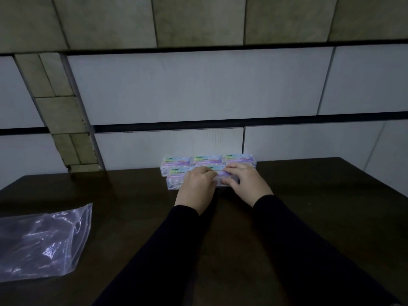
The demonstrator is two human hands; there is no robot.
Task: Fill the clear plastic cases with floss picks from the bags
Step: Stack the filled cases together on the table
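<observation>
Cases (174, 181) at frame centre on worktop (309, 195), beside wall | left hand (196, 184) and right hand (247, 180) both grasp front case | bag (44, 241) lower left

table: dark brown wooden top (320, 217), filling the lower half of the view, its far edge running against the wall
wall: large pale grey panels (198, 89) split by dark horizontal grooves (220, 123)
upper wall: greenish-grey tiles (198, 21) in a row above
left strip: a slanted column of the same greenish tiles (59, 111) reaching down to the table
</observation>
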